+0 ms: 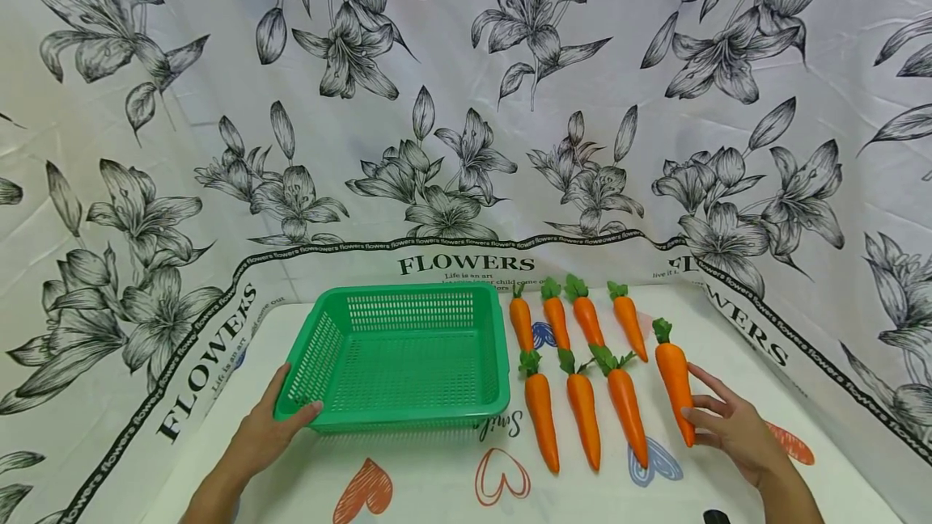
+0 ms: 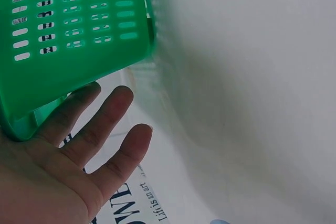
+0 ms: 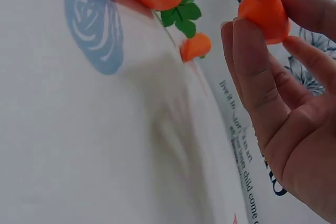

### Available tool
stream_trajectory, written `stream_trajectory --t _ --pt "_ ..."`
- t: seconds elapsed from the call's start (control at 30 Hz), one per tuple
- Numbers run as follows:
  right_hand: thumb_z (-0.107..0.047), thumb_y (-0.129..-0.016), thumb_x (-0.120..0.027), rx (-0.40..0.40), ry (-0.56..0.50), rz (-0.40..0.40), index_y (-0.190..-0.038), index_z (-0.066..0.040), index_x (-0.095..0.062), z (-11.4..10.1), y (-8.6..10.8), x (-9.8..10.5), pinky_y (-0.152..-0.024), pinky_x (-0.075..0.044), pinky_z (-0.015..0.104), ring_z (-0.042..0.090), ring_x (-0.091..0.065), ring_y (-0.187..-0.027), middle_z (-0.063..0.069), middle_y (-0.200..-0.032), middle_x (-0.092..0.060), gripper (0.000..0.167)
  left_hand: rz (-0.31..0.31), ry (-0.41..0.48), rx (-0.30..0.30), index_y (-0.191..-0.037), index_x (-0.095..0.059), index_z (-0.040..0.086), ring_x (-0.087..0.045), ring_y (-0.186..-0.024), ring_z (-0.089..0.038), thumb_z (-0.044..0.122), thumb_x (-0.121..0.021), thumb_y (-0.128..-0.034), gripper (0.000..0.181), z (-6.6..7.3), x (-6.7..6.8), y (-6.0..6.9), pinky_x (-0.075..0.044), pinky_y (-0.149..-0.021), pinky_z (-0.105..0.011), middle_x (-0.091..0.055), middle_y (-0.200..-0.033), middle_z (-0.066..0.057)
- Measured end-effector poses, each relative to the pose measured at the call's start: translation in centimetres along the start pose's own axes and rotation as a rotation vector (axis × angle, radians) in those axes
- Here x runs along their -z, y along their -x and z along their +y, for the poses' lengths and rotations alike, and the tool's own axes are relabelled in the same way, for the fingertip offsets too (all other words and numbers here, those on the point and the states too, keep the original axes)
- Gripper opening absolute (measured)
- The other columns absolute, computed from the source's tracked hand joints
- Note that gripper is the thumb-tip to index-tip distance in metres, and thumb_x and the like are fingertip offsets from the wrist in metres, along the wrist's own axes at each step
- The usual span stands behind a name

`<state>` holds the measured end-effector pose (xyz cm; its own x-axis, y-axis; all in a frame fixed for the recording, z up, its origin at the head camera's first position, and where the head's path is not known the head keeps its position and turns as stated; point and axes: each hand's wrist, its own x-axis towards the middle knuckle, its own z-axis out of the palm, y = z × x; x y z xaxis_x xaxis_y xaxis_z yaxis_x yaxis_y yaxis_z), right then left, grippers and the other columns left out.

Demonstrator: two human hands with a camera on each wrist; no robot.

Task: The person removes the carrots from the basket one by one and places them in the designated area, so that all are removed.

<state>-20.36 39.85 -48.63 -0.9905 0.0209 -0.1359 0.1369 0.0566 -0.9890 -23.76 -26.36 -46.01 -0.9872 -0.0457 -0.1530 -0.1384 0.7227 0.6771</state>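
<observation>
A green plastic basket (image 1: 408,354) with slotted sides sits on the table, and nothing lies inside it. My left hand (image 1: 269,427) holds its front left corner, thumb over the rim; in the left wrist view three fingers (image 2: 107,121) spread along the outside. On the right, my right hand (image 1: 735,427) pinches an orange carrot (image 1: 673,382) with a green leafy top. The right wrist view shows that carrot's tip end (image 3: 262,14) between thumb and fingertips. Whether the carrot touches the table I cannot tell.
Between basket and right hand lie several more carrots in two rows, such as a front one (image 1: 541,419) and a back one (image 1: 629,322). A flower-print cloth (image 1: 451,144) rises behind the white table cover (image 1: 429,475). A small black object (image 1: 716,517) shows at the front edge.
</observation>
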Motion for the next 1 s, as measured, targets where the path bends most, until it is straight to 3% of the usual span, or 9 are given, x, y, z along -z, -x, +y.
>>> stream_trajectory --t 0.23,0.6,1.0 --pt "-0.010 -0.087 -0.073 -0.100 0.073 0.045 -0.155 -0.018 -0.026 1.1 -0.5 0.0 -0.075 -0.055 0.044 0.026 -0.064 -0.086 0.013 -0.109 -0.059 0.083 0.000 0.008 -0.003 -0.154 0.013 0.015 -0.024 -0.127 -0.062 0.057 -0.057 -0.0912 0.103 0.1 0.0 0.0 -0.034 -0.091 -0.069 -0.014 -0.148 -0.040" --pt "-0.007 -0.086 -0.072 -0.097 0.182 0.023 -0.153 -0.005 -0.023 1.7 -0.4 -0.4 -0.068 -0.056 0.045 0.029 -0.063 -0.083 0.019 -0.110 -0.058 0.083 0.010 0.004 -0.017 -0.154 0.013 0.018 -0.026 -0.127 -0.062 0.055 -0.057 -0.0918 0.101 -0.3 -0.1 0.0 -0.036 -0.090 -0.068 -0.015 -0.148 -0.039" --pt "-0.003 -0.084 -0.073 -0.137 0.299 0.050 -0.151 -0.003 -0.029 1.9 -1.1 -0.8 -0.063 -0.056 0.043 0.028 -0.062 -0.075 0.022 -0.108 -0.054 0.080 0.005 0.012 -0.011 -0.154 0.014 0.018 -0.025 -0.127 -0.061 0.056 -0.057 -0.0915 0.102 -0.3 -0.1 -0.2 -0.035 -0.091 -0.068 -0.014 -0.149 -0.038"
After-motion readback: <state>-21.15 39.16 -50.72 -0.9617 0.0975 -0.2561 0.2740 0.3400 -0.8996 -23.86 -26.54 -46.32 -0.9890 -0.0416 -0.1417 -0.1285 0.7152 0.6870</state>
